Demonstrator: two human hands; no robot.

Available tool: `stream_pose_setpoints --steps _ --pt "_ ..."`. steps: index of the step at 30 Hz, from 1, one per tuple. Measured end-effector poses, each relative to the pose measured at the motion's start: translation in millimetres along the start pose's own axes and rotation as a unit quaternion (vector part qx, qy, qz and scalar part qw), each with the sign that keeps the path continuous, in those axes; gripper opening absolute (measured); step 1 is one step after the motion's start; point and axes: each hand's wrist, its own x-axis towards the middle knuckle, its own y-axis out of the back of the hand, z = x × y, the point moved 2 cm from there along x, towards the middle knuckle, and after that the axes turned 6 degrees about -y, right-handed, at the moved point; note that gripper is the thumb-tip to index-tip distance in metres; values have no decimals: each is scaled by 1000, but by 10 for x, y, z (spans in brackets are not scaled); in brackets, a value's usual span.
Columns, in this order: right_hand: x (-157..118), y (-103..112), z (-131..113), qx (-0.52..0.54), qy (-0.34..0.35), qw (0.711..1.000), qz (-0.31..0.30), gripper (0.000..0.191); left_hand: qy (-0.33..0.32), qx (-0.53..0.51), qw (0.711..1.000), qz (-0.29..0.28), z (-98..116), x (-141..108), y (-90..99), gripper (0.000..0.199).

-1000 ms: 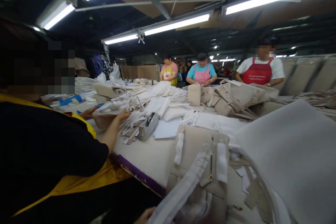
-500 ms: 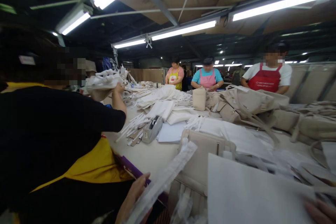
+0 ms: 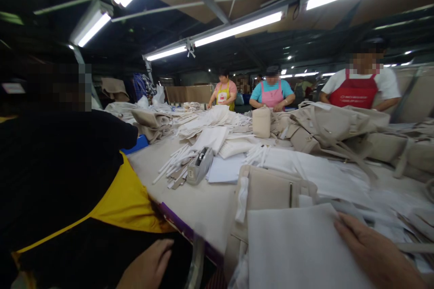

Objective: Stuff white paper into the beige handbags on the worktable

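Pinched along one edge by the right hand (image 3: 376,248), the thin white sheet (image 3: 294,248), lower centre, could buckle; the left hand's (image 3: 147,265) grip is unclear.

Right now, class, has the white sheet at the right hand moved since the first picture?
Yes. Against the tape dispenser, the white sheet has moved left, from beside the beige bag to over its lower part.

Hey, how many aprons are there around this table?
4: nearest yellow one at left; far yellow one, pink one, red one across the table. More may be hidden.
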Motion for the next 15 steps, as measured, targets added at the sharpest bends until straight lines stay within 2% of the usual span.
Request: stream_pose_setpoints --steps 2,4,7,9,11,13,15 --pt "54 -53 -46 -10 -12 1000 -11 43 -51 -47 998 9 479 302 -79 41" --pt "89 -135 -97 -26 -31 999 -23 45 -72 -96 993 7 935 581 -275 50" --pt "106 -254 -226 -42 -54 997 -40 50 -131 -108 985 22 1419 892 -631 64" --pt "112 -291 -325 -44 -77 995 -38 51 -155 -86 984 33 1566 1025 -789 68" --pt "129 -290 -412 -38 -105 993 -26 53 -161 -94 982 42 1606 1115 -813 67" --pt "165 -272 -484 -28 -127 991 -14 54 -162 -136 976 52 1598 1175 -695 61" --pt "224 -260 -553 -8 -135 991 6 56 -161 -186 968 50 1593 1216 -497 51"
